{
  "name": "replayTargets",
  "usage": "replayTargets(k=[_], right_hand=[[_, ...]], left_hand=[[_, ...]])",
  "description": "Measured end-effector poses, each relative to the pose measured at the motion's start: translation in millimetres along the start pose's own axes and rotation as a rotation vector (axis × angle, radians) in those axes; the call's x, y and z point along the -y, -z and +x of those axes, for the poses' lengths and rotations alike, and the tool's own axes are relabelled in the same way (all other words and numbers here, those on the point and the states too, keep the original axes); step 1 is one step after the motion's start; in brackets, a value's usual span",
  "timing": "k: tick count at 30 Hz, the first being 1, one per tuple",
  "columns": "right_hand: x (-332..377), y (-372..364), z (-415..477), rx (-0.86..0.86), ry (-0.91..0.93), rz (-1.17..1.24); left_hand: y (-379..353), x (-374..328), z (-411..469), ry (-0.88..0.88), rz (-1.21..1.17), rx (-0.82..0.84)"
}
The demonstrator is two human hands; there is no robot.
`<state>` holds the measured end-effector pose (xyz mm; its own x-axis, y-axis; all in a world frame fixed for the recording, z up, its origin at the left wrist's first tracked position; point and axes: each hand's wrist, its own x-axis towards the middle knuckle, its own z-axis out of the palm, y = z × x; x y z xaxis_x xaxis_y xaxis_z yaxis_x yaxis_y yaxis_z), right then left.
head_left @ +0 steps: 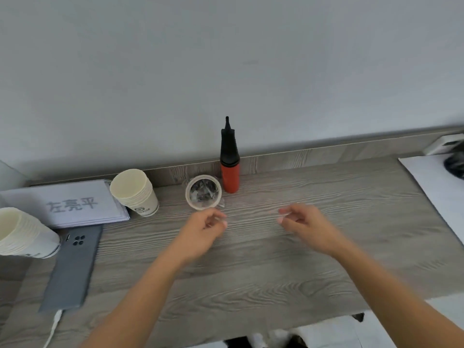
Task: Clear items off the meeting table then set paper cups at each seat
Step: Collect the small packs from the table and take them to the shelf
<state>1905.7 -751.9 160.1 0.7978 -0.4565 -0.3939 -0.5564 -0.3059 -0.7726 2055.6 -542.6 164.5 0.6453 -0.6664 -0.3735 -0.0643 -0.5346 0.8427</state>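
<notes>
Two stacks of paper cups lie tilted on the grey wood table [251, 267]: one stack [135, 192] at the back left, the other [22, 232] at the far left edge. A roll of clear tape [203, 192] lies near the back wall. A red hand pump with a black nozzle [229, 172] stands upright just right of the roll. My left hand [206, 227] hovers in front of the roll with its fingertips pinched. My right hand [303, 224] is pinched the same way a short distance to the right. A faint clear tape strip [251, 216] seems stretched between them, though it is blurred.
A grey phone [72, 267] lies face down at the left with a white cable [54, 327] plugged in. A stack of name-card sheets [70, 204] lies behind it. White paper [437, 187], a dark object [455, 164] and a white power strip [444, 144] are at the far right.
</notes>
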Motion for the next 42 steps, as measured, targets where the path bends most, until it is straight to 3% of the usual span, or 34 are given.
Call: replayTargets(k=[3, 8, 11, 15, 20, 26, 30, 34, 42], right_hand=[[-28, 14, -56, -0.006, -0.044, 0.060], [-81, 25, -154, -0.159, -0.153, 0.155], [-117, 22, -217, -0.277, -0.226, 0.233], [-180, 14, -310, -0.375, -0.351, 0.302], [-245, 13, -431, -0.577, -0.539, 0.431], [-307, 16, -551, -0.917, -0.714, 0.648], [-340, 26, -583, -1.080, -0.751, 0.747], [-382, 50, -601, -1.139, -0.784, 0.829], [-454, 173, -647, -1.292, -0.844, 0.799]], left_hand=[[-26, -7, -23, 0.011, -0.024, 0.168], [-83, -18, -63, -0.055, -0.014, 0.256], [-135, -23, -92, -0.033, -0.015, 0.314], [-219, -22, -139, 0.005, 0.014, 0.524], [-315, -24, -181, -0.058, 0.262, 0.740], [-418, -85, -209, -0.232, 0.427, 0.939], [-487, -118, -217, -0.301, 0.461, 1.017], [-575, -144, -222, -0.300, 0.538, 1.151], [-753, -242, -207, -0.441, 0.606, 1.277]])
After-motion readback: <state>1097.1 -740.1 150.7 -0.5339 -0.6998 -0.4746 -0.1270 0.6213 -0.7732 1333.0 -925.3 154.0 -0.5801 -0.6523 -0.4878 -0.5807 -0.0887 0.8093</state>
